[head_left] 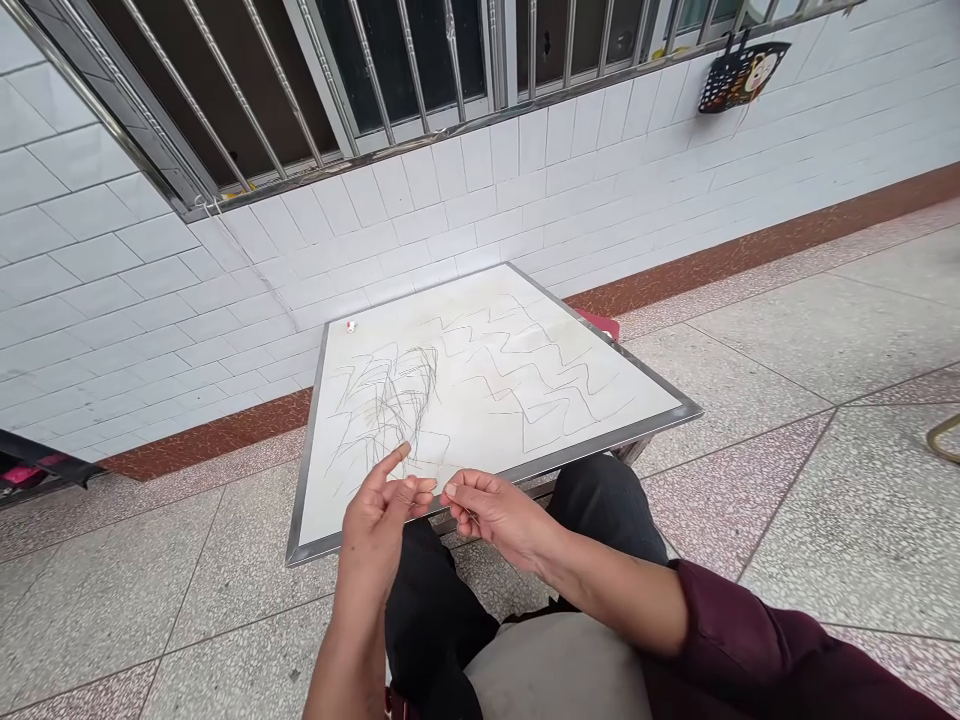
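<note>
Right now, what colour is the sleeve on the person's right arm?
Dark maroon; the sleeve shows best in the head view.

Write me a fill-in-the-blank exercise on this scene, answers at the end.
1. The left hand points its ____ toward the whiteboard.
2. The sleeve on the right arm is ____ in colour.
3. Tangled scribbles fill the board's left side, while its right side shows ____ lines.
4. A small basket hangs on the ____ wall.

Missing words: index finger; maroon; zigzag; tiled.
</note>
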